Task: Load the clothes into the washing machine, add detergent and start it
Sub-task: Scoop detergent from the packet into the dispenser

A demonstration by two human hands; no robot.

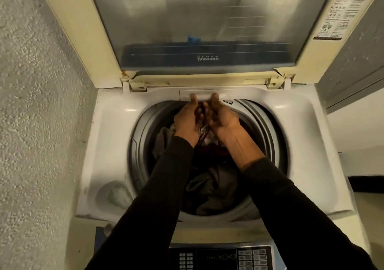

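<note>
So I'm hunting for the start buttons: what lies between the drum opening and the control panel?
In the head view, only the washer's pale front rim separates the drum opening from the control panel, crossed by both black sleeves.

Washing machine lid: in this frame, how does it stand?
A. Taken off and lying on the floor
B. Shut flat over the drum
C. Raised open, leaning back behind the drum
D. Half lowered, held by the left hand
C: the lid stands raised behind the open drum, where clothes lie in view, while the left hand and right hand reach to the small drawer at the rim's far edge.
</note>
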